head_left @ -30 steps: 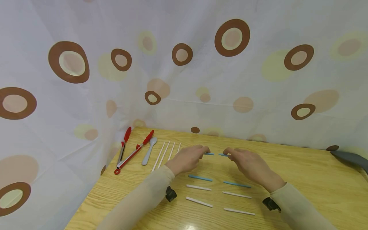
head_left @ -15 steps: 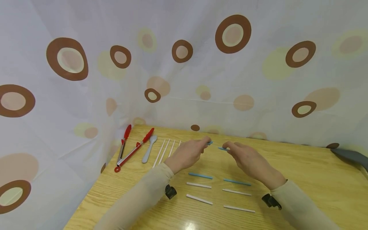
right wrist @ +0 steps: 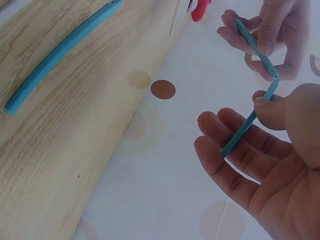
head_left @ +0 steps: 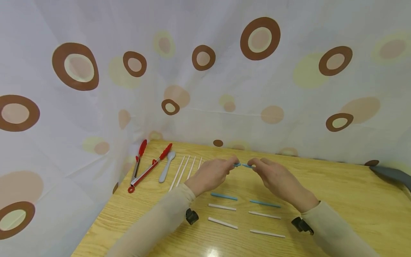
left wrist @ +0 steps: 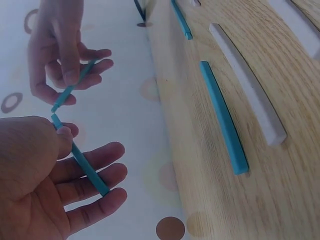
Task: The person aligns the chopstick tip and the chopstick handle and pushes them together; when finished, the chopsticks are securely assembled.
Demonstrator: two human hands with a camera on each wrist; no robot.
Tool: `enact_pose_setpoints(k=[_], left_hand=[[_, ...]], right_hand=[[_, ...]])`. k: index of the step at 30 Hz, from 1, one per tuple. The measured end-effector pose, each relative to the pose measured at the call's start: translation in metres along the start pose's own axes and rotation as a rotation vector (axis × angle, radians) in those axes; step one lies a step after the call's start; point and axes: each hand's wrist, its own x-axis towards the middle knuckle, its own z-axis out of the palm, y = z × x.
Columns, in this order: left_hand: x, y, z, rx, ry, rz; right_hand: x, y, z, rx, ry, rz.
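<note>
My left hand pinches a short blue chopstick half between thumb and fingers, with a small hole in its inner end. Opposite it, my right hand pinches another blue half with a narrow pin-like tip. Both pieces are raised over the far part of the table, their inner ends almost meeting at a slight angle. Nearer me lie two more blue halves, a left one and a right one. White halves lie below them, two on the left and two on the right.
Several long white chopsticks lie left of my left hand, partly hidden by it. Beyond them are a grey spoon and red-tipped tongs. A dark grey object sits at the right edge. A patterned curtain borders the wooden table.
Both hands have lifted their blue chopstick halves up from the table. The gap between the two inner ends has narrowed. Everything on the table lies as before.
</note>
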Motion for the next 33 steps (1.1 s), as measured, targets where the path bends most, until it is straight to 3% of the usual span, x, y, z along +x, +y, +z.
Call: enact_pose_setpoints(k=[6,15,20,26,33], left_hand=[[0.0000,0.0004,0.0012,0.025,0.002,-0.006],[0.0003,-0.0008,0.0043,0.047,0.001,-0.003],[-0.0019,-0.0021,0.0064,0.088,0.036,0.017],[0.0000,-0.0030,0.0076,0.190,0.067,0.035],[0.0010,-0.0024,0.0067,0.233,0.064,0.045]], right_hand=[[0.0014,-0.0004,0.0017,-0.008,0.007,0.006],[0.0009,0.0003,0.0029,-0.032,0.069,-0.072],[-0.0006,-0.0011,0.0036,-0.091,0.089,-0.061],[-0.0016,-0.0031,0.0032,-0.179,0.091,-0.080],[0.0005,-0.0070,0.0021,-0.196,0.036,-0.040]])
